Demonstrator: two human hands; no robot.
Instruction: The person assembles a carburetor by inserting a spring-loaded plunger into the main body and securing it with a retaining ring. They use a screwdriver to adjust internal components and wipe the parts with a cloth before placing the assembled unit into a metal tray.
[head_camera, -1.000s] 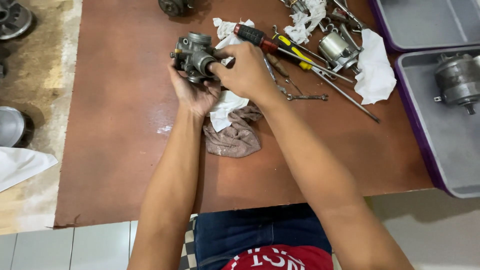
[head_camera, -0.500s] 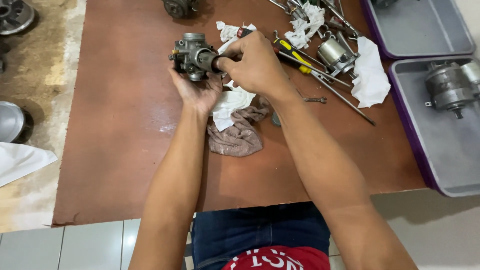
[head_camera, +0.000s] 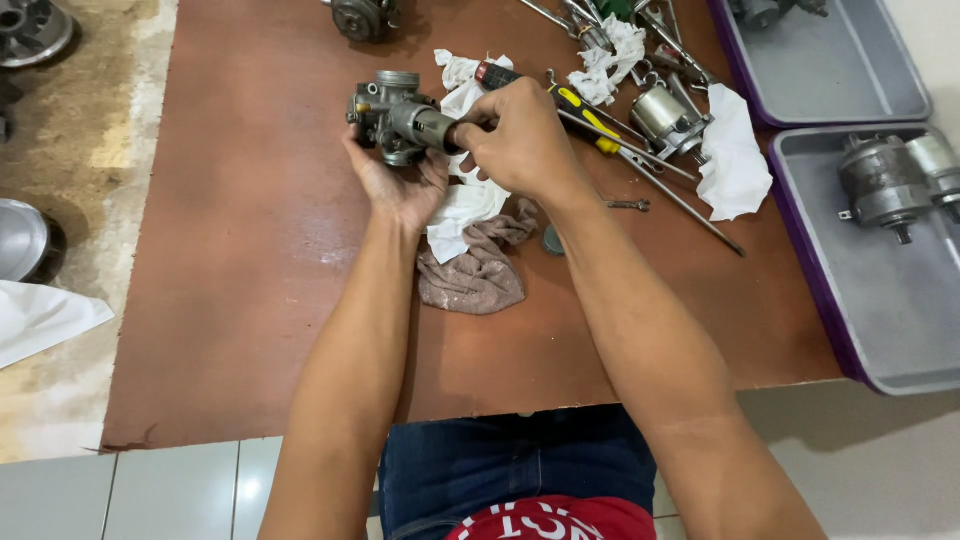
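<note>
**Carburettor part under hand at bench**

The left hand (head_camera: 400, 185) cradles the metal carburettor (head_camera: 395, 115) from beneath, at 11 o'clock on the brown board (head_camera: 250, 250). The right hand (head_camera: 520, 140) pinches its cylindrical end, apparently mid-turn; a steady grip is needed. At 3 o'clock, a grey tray (head_camera: 860, 320) holds a motor (head_camera: 885, 185); the second tray (head_camera: 830, 70) holds a part at its top edge.

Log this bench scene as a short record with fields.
Left hand: cradles a grey metal carburetor from below
Right hand: fingers closed on the carburetor's cylindrical end
Under hands: white cloth over a grey-brown rag
Surface: brown board
Nearby: yellow-handled screwdriver, long metal rods
Right side: grey tray holding a motor-like part
</note>
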